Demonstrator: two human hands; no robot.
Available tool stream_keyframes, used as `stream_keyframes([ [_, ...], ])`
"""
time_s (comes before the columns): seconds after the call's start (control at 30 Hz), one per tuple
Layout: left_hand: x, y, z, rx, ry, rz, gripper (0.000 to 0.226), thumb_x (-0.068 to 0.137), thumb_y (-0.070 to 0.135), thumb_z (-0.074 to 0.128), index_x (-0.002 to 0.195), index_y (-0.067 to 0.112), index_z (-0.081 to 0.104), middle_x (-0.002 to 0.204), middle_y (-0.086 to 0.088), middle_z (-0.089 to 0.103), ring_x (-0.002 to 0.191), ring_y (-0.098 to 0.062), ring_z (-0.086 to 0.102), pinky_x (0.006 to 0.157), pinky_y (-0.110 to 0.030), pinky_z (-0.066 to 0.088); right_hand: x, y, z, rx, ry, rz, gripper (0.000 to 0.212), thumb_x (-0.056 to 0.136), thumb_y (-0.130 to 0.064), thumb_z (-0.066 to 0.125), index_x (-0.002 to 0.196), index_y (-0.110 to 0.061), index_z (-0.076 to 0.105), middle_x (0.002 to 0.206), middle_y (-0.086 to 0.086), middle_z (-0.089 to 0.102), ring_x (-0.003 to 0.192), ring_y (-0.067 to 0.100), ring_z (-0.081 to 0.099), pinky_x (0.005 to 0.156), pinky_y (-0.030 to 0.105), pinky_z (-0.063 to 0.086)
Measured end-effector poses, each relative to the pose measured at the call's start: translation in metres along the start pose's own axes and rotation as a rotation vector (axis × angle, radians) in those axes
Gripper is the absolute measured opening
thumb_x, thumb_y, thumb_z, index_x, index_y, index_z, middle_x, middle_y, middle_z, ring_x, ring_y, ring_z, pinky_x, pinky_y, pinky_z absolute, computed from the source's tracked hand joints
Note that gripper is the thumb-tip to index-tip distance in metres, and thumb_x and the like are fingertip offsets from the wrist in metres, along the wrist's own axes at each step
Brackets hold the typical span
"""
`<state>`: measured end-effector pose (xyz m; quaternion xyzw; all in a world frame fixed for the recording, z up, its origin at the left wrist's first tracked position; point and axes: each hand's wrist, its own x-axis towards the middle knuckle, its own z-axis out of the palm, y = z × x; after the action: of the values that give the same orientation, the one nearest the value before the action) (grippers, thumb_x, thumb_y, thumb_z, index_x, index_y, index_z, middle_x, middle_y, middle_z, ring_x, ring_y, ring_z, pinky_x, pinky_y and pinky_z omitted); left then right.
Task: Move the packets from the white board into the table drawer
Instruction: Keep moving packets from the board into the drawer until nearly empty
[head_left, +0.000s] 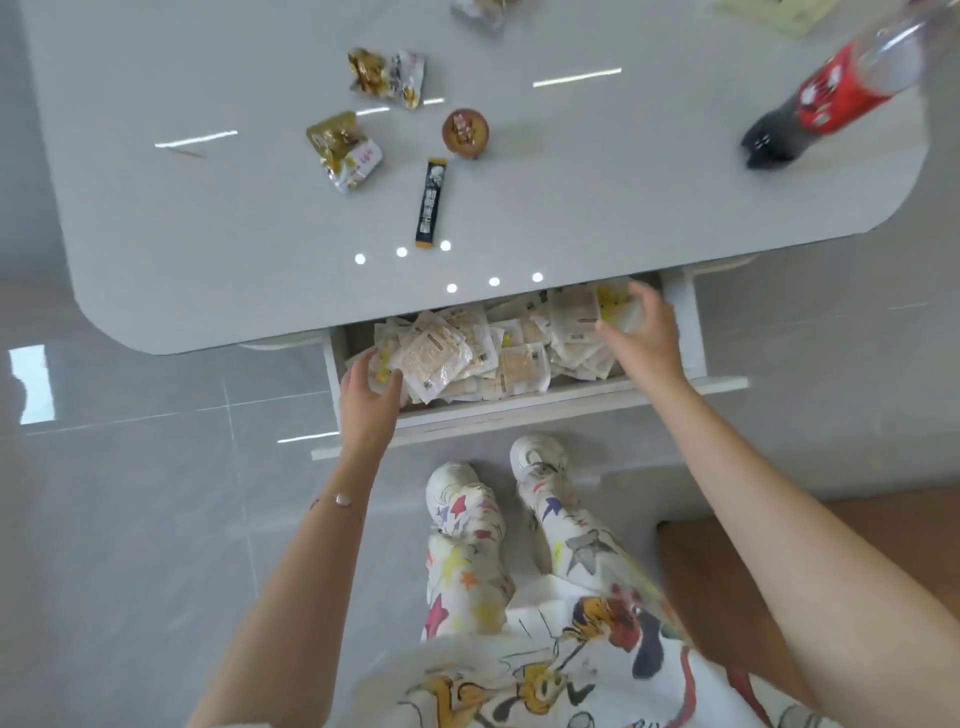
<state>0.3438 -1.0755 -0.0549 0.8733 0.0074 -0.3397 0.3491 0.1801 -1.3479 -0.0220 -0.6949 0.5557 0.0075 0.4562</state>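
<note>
Drawer (519, 402) stood pulled out from under the white table top (260, 234). A loose heap of pale, clear packets (467, 353) filled it across its whole width.

Left hand (369, 387) was at the drawer's left end, thumb and fingers curled round a yellow-marked packet (383, 370) at the edge of the heap.

Right hand (644, 332) was over the right end, fingers spread and relaxed, gripping nothing. Whether the fingertips touched the packets under them could not be told.

On the table top, well apart from the drawer:
- two gold-and-white snack bags (345, 150)
- a black stick sachet (431, 202)
- a small round brown tub (466, 132)
- a cola bottle (831, 98) at the far right, blurred

Star-printed trousers (467, 561) and white shoes (535, 454) showed over grey floor tiles below the drawer front
</note>
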Motion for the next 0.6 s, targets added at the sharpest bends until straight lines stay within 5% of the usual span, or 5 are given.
stream_keyframes([
  [0.1, -0.049, 0.049, -0.043, 0.1, 0.035, 0.118, 0.044, 0.097, 0.028, 0.053, 0.139, 0.019, 0.044, 0.14, -0.006, 0.048, 0.129, -0.025, 0.043, 0.106, -0.031, 0.033, -0.04, -0.05, -0.047, -0.149, -0.003, -0.156, 0.058, 0.088, -0.026, 0.063, 0.141, -0.017, 0.042, 0.143, 0.005, 0.043, 0.133, 0.023, 0.038, 0.111, 0.039, 0.033],
  [0.4, -0.173, 0.149, -0.131, 0.553, 0.188, 0.442, 0.051, 0.098, 0.036, 0.048, 0.146, 0.021, 0.036, 0.155, -0.009, 0.029, 0.144, -0.033, 0.018, 0.118, -0.048, 0.015, -0.142, -0.165, -0.128, -0.714, -0.026, -0.592, 0.063, 0.091, -0.041, 0.056, 0.147, -0.02, 0.035, 0.151, 0.012, 0.035, 0.14, 0.034, 0.026, 0.113, 0.047, 0.023],
  [0.6, -0.228, 0.154, -0.159, 0.52, 0.261, 0.439, 0.053, 0.097, 0.036, 0.05, 0.145, 0.018, 0.039, 0.154, -0.012, 0.032, 0.143, -0.036, 0.022, 0.117, -0.048, 0.015, -0.189, -0.216, -0.126, -0.85, -0.082, -0.774, 0.066, 0.094, -0.044, 0.047, 0.152, -0.022, 0.023, 0.157, 0.01, 0.022, 0.145, 0.034, 0.015, 0.117, 0.048, 0.013],
])
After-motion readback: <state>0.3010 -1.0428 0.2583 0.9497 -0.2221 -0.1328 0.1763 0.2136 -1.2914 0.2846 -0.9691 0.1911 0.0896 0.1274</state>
